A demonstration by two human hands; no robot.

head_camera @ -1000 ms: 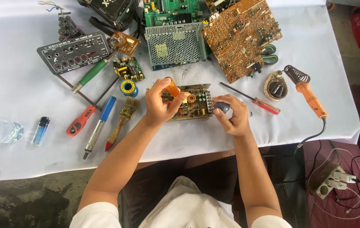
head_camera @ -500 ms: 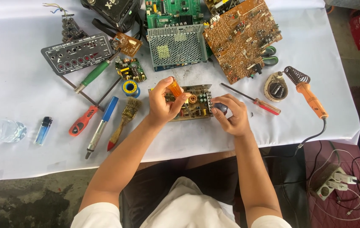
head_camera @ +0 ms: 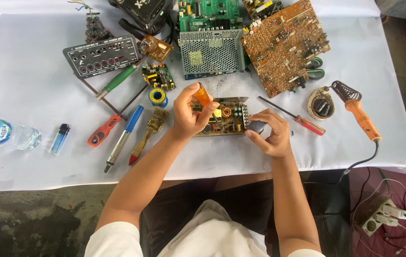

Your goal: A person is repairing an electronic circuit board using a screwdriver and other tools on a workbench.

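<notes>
White-clothed table [head_camera: 36, 85] with circuit boards [head_camera: 284, 45], screwdrivers [head_camera: 116, 80], brush [head_camera: 148, 131], soldering iron [head_camera: 357, 112].

Bright, even daylight floods the white cloth-covered table [head_camera: 31, 95], nearly washing it out toward the top left, and shadows under the tools and hands are short and soft. The picture is sharp at its centre with no motion blur. The clear plastic water bottle [head_camera: 3, 133] carries small glints, and the table's edges bow slightly from wide-lens distortion.

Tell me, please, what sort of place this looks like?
Probably an electronics repair bench. A white-covered table holds a large brown circuit board, an orange-handled soldering iron and a blue-handled desoldering pump; the left hand works an orange-handled screwdriver on a small open board.
</notes>
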